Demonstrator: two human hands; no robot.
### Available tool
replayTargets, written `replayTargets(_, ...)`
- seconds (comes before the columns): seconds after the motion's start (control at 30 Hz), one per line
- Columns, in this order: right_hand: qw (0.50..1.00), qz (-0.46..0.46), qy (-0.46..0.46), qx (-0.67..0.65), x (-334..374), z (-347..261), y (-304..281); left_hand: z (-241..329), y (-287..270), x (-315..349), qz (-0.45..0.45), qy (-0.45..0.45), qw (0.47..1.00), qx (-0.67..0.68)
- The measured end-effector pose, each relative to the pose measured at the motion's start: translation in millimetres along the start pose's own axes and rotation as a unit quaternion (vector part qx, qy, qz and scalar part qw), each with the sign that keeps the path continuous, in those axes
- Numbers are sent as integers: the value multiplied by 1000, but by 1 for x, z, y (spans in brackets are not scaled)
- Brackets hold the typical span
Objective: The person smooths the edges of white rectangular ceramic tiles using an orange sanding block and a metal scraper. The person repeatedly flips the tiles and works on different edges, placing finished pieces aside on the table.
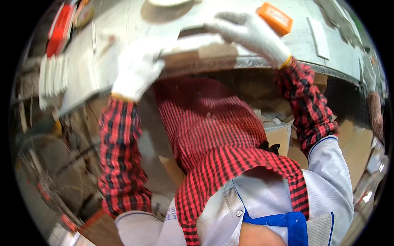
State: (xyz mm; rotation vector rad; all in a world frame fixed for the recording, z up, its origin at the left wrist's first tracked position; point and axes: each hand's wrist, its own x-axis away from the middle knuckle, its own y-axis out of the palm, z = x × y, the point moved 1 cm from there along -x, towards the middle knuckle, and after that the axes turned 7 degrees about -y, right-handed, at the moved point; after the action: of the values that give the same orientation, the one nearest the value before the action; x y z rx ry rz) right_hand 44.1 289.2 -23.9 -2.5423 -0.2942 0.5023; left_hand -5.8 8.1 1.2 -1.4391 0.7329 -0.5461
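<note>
Both my hands wear white knit gloves, with red-and-black checked sleeve covers on the forearms. My left hand (137,67) grips the left end of a flat pale slab (193,43) lying at the front edge of the grey worktable (123,24). My right hand (250,33) rests on top of the slab's right part, fingers spread and pointing left. A dark rectangular patch (192,31) shows on the slab between the hands. An orange rectangular block (275,18) lies just beyond my right hand.
A stack of white flat pieces (53,76) stands at the table's left edge, with a red box (60,28) behind it. A thin white strip (318,37) lies at right. Cardboard boxes (279,135) sit under the table; a wire fan guard (45,172) is lower left.
</note>
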Motion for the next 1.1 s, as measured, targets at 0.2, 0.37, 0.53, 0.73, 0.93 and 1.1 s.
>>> replayTargets(0.2, 980, -170, 38, 92, -15, 35, -45, 25, 78, -15, -32, -169, 978, -118)
replayTargets(0.37, 959, -245, 92, 104, -27, 34, -44, 48, 61, -2, -8, -173, 982, -74)
replayTargets(0.53, 952, -276, 27, 130, 2, 85, -93, 57, 61, -1, -14, -167, 984, -56)
replayTargets(0.73, 967, -102, 222, -67, 117, 41, -129, 60, 72, -7, -17, -150, 988, -38)
replayTargets(0.93, 946, 30, 322, -5, 201, 16, -106, 30, 106, 1, 69, -3, 996, -61)
replayTargets(1.1, 986, 120, -71, 92, 135, 26, -82, 59, 62, 12, -44, -104, 991, 69)
